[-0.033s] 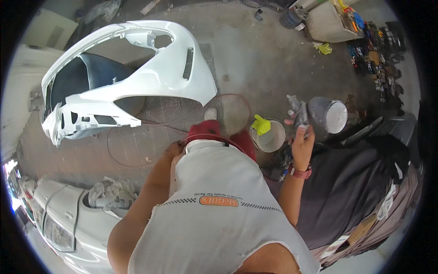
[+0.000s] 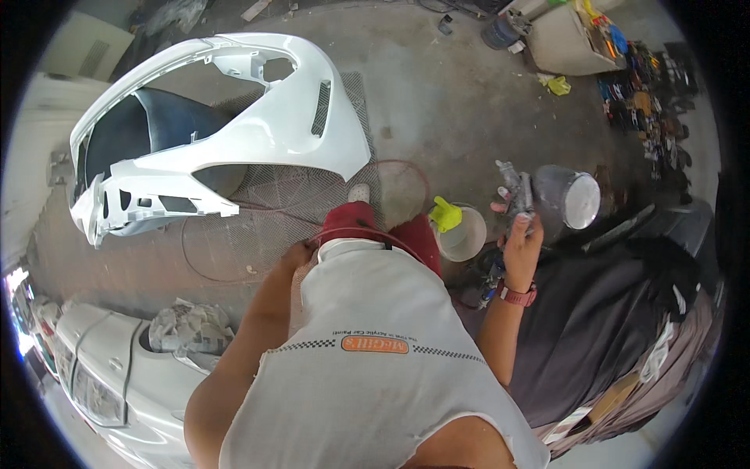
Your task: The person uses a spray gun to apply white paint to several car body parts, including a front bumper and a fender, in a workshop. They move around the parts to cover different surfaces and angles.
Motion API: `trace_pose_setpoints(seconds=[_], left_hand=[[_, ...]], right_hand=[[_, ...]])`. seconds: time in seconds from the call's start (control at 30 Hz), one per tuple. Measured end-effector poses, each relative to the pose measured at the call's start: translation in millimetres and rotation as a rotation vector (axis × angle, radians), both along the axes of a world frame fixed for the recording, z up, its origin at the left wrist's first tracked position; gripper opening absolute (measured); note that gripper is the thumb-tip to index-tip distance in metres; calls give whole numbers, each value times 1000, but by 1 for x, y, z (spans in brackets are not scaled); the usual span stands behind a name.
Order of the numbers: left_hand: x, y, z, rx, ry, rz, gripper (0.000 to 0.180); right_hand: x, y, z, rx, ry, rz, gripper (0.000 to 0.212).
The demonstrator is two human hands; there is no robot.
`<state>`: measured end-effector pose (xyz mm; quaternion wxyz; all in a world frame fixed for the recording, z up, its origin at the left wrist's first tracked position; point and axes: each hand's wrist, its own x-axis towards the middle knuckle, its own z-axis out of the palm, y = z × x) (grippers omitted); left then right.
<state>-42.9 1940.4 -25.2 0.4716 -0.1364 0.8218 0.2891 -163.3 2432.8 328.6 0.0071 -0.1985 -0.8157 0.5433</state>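
Observation:
My right hand [image 2: 522,250] is closed round a spray gun [image 2: 517,194], held out to my right. The gun's grey cup [image 2: 553,195] has a round white end facing right. My left hand [image 2: 299,253] rests low by my left hip, its fingers curled at a red air hose [image 2: 361,230] that crosses in front of my waist; some fingers are hidden. Ahead and to the left stands a glossy white car bumper [image 2: 273,144], away from both hands.
A white bucket [image 2: 469,234] with a yellow-green cloth [image 2: 446,213] stands below the gun. More hose [image 2: 187,258] loops over the floor. At lower left is a white car [image 2: 148,383]; at right, a dark-covered surface [image 2: 594,328]. Clutter [image 2: 644,109] lines the far right.
My right hand and the spray gun have shifted slightly to the right. My left hand and the bumper look almost the same.

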Motion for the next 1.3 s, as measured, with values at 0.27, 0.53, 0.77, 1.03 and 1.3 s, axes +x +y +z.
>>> trace_pose_setpoints(seconds=[0.27, 0.53, 0.77, 1.03, 1.3], left_hand=[[-9, 89, -61, 93, -88, 80, 61], [-76, 289, -34, 32, -270, 625, 68], [-146, 488, -17, 135, -198, 801, 64], [-266, 596, -47, 203, -202, 943, 60], [-401, 649, -54, -87, 153, 679, 50]], right_hand=[[-155, 88, -15, -15, 82, 145, 68], [-310, 207, -50, -111, 48, 461, 62], [-388, 304, -16, -119, 45, 738, 68], [-531, 372, -33, -119, -20, 867, 68], [-660, 426, -16, 21, -120, 927, 66]])
